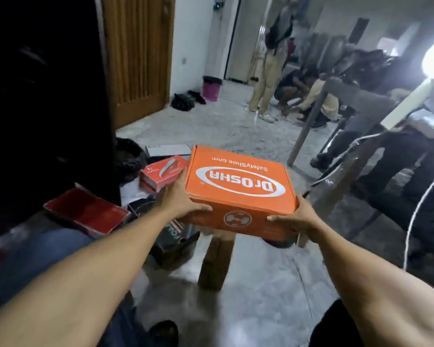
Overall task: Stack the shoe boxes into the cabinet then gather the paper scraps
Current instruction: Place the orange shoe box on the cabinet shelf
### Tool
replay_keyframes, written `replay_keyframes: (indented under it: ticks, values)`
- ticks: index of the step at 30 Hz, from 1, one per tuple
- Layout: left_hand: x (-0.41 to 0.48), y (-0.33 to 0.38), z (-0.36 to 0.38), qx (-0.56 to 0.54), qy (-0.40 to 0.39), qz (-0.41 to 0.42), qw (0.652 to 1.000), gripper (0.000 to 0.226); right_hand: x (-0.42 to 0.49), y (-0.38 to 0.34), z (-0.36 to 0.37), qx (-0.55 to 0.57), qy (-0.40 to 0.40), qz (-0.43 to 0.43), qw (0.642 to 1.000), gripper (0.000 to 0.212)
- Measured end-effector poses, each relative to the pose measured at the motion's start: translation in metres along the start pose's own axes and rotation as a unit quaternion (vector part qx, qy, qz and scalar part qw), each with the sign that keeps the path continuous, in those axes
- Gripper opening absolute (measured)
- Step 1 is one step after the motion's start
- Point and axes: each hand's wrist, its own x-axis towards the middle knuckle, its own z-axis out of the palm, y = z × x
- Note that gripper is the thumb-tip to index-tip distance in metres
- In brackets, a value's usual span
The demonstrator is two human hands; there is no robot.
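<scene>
Left fingers (198, 209): spread along the near face of the orange shoe box (238, 181), thumb on its left edge. The left hand (178, 196) clasps that corner.
Right fingers (276, 218): laid along the same near face from the other side, thumb up the right corner. The right hand (296, 216) grips there.
Orange shoe box: lid shut, held in the air between both hands, about level, clear of the floor (261, 296).
Step in hand: stacking, by my reading. One box is being carried and the scraps are not yet touched.
Next move: probably swing the box left toward the dark cabinet (43, 96) and set it in flat. The cabinet's inside is too dark to show a free shelf.
Left of the orange box: a small red shoe box (161, 175) just beside the left hand, with a black plastic bag (129, 159) and a pale flat box (166, 150) beyond it. Lower left lies a larger red box (85, 212).
Under the orange box: a dark open carton (173, 244) and what looks like a brown paper bag (216, 261), standing on the floor.
In the way: the floor clutter lies between the box and the cabinet, so the box likely has to pass above it.
Right of the orange box: a slanting wooden leg (306, 126) and a white cable (421, 204).
Beyond the orange box: a wooden door (138, 53), a pink bin (211, 90), and other people well apart.
</scene>
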Motion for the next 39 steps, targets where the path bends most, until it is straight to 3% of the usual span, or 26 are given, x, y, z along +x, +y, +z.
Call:
replay_keyframes:
  ticks: [3,6,11,14,19,22,29,33,36,39]
  values:
    - [-0.019,-0.027,-0.071,0.05,0.068,-0.038,0.996,0.127,0.018,-0.044,0.049,0.002,-0.043,-0.048,0.998,0.08]
    - [-0.051,-0.051,-0.131,0.08,0.13,-0.089,0.984,0.139,0.031,-0.079,0.102,0.011,-0.085,-0.095,0.992,0.102]
    - [-0.124,-0.069,-0.207,0.106,0.203,-0.143,0.963,0.111,0.025,-0.119,0.186,0.082,-0.179,-0.177,0.964,0.09]
    - [-0.159,-0.076,-0.239,0.13,0.234,-0.175,0.948,0.11,0.02,-0.141,0.23,0.093,-0.255,-0.198,0.942,0.105]
    - [-0.195,-0.085,-0.286,0.154,0.271,-0.229,0.922,0.109,0.023,-0.176,0.29,0.102,-0.311,-0.239,0.914,0.086]
    - [-0.206,-0.093,-0.302,0.146,0.29,-0.248,0.913,0.109,0.028,-0.19,0.318,0.097,-0.324,-0.269,0.902,0.102]
    - [-0.222,-0.127,-0.299,0.071,0.352,-0.28,0.89,0.115,0.026,-0.203,0.371,0.089,-0.337,-0.295,0.889,0.102]
    - [-0.212,-0.163,-0.282,0.016,0.351,-0.315,0.882,0.117,0.044,-0.203,0.392,0.031,-0.343,-0.299,0.89,0.098]
    - [-0.208,-0.193,-0.28,-0.03,0.341,-0.33,0.88,0.12,0.049,-0.213,0.405,-0.012,-0.363,-0.317,0.876,0.081]
    - [-0.201,-0.227,-0.281,-0.064,0.343,-0.356,0.867,0.138,0.065,-0.219,0.425,-0.02,-0.393,-0.306,0.867,0.071]
